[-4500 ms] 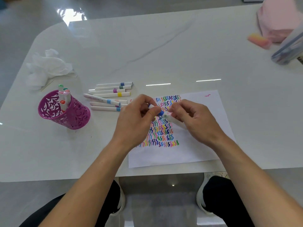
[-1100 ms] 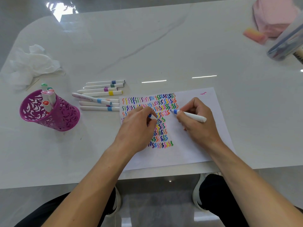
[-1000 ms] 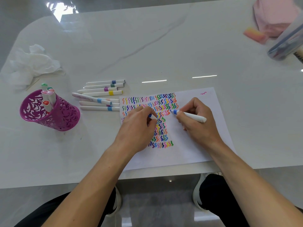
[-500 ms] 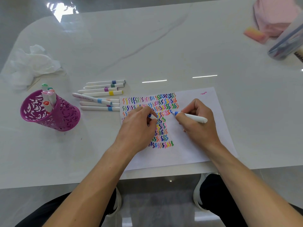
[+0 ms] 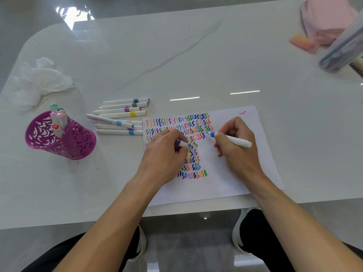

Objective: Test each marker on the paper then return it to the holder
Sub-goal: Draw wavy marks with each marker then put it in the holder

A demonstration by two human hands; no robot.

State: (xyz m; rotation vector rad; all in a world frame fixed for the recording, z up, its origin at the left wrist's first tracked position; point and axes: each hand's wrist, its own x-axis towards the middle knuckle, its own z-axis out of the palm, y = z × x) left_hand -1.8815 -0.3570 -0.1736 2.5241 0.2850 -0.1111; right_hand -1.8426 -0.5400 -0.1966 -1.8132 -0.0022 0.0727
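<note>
The blue marker [image 5: 235, 141] was held uncapped in the right hand [image 5: 237, 154], gripped in a writing hold between thumb and fingers. As far as could be seen, its tip was set against the paper [image 5: 216, 185] at the right end of the coloured strokes. The left hand [image 5: 165, 154] was rested on the left part of the paper with its fingers curled around the blue cap [image 5: 181, 143], of which only one end was visible.

The paper was laid at the near edge of the table [image 5: 196, 55]. Its left and middle areas were filled with rows of short wavy strokes in many colours, and one pink stroke was placed apart near the far right corner. From this, numerous tests were judged to be completed.

The holder [image 5: 64, 142], a purple perforated cup, was placed to the left, well apart from the paper. A few capped markers [image 5: 58, 118] were stood in it. A group of loose markers [image 5: 121, 119] was laid on the table between holder and paper, just beside the paper's left edge. Whether these had been tested could not be determined.

The task was judged to be partly complete. For the marker in hand, the stroke was to be finished, the cap refitted and the marker returned to the holder. The loose markers were not yet in the holder.
</note>
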